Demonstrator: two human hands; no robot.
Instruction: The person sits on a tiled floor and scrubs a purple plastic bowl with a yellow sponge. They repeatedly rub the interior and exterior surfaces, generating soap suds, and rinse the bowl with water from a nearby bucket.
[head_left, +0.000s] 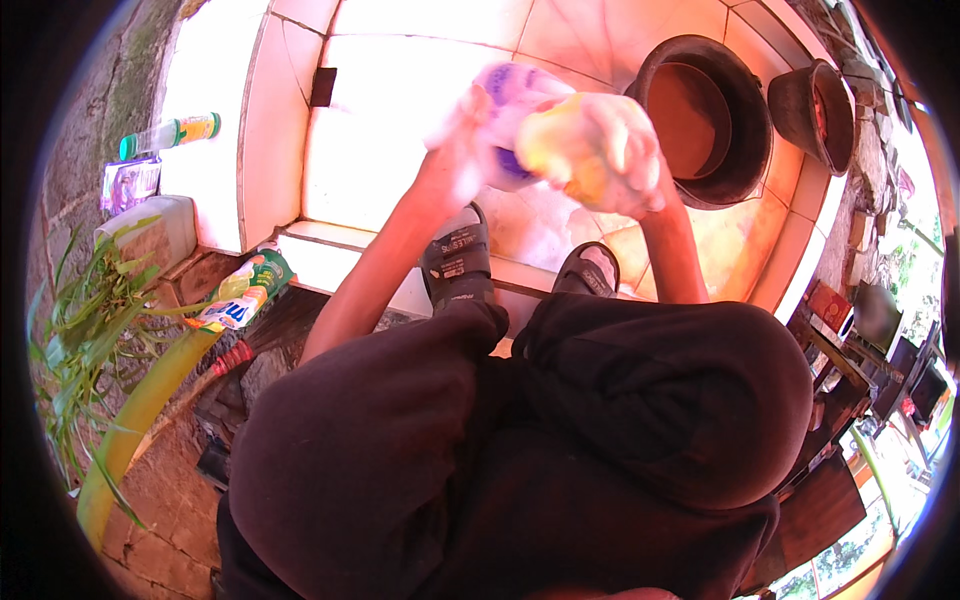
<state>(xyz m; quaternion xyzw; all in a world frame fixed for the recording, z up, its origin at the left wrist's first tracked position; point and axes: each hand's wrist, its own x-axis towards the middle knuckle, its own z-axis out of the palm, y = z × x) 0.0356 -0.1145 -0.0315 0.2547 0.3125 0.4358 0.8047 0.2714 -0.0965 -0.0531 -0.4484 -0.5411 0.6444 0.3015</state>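
Note:
My left hand (466, 124) grips the left part of a wet patterned cloth (517, 82), white with purple and yellow patches; glare and blur hide the exact placing of the fingers. At its right end, my right hand (619, 154) is closed around the bunched yellow and white part (559, 142). Both hands are held close together above the pale tiled floor (390, 127), in front of my sandalled feet. Just right of my right hand stands a large dark bucket (754, 135) with brownish liquid in it.
A smaller dark bucket (802, 105) stands beyond the large one at the right. On the tiled ledge (202, 60) at left lie a green-capped plastic bottle (169, 135) and a purple packet (131, 184). A green and white packet (251, 289), a broom and leafy plants are below.

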